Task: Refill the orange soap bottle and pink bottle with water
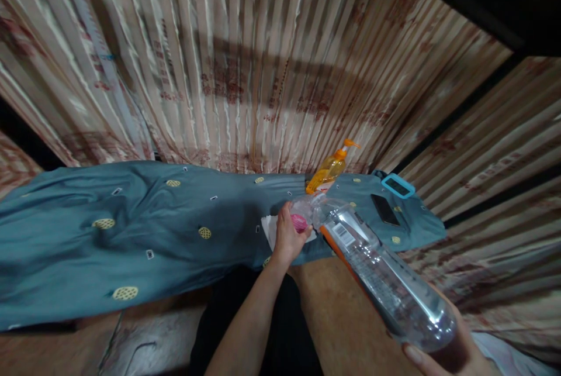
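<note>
My left hand (288, 235) is wrapped round a small clear container (300, 210) with a pink patch on its side. I cannot tell whether the pink is a label or contents. Gripped near its base by my right hand (456, 341) is a large clear plastic bottle (385, 273) with a barcode label and an orange strip. That bottle lies tilted, its neck pointing left and down to the container's mouth. Whether anything flows between them cannot be made out. White paper (269, 231) lies partly under my left hand. A yellow-orange pump bottle (326, 172) stands just behind the container.
A teal cloth with yellow patterns (175, 224) covers the long surface. A dark phone (385, 210) and a blue-framed digital clock (398, 186) lie at its right end. Patterned curtains (245, 72) hang behind and to the right, with dark frame bars (460, 107).
</note>
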`<state>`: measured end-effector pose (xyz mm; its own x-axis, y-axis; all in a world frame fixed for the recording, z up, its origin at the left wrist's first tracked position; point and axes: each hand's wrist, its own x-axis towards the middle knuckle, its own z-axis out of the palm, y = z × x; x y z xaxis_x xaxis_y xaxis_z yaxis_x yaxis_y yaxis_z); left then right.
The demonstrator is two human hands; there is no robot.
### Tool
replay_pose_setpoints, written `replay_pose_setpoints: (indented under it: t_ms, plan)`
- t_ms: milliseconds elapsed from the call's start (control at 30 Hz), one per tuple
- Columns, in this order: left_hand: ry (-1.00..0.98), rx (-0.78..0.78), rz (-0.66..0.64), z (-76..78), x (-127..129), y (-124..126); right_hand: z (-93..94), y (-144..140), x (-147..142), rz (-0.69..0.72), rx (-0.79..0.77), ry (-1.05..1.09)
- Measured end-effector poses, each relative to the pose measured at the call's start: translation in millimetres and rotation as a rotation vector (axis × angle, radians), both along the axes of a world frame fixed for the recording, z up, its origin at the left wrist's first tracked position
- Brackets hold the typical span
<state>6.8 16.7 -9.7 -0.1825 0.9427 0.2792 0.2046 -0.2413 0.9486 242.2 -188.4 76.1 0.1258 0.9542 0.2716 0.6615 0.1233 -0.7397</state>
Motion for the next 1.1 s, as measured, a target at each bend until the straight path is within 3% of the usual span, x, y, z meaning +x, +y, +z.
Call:
replay_pose_setpoints:
  t_ms: [233,667,1100]
  plan:
    - [0.01,-0.005,-0.018,1.1,-1,0,-1.6,-3,-5,-0.09,-0.009,0.025]
    - [-0.003,0.018,-0.006,-3.5,1,2,4.6,-3,-9,-0.051,0.002,-0.061]
    - [-0.001,0.029,-0.016,-0.4,-1,0,5.6,-2,-15,-0.113,-0.026,0.0]
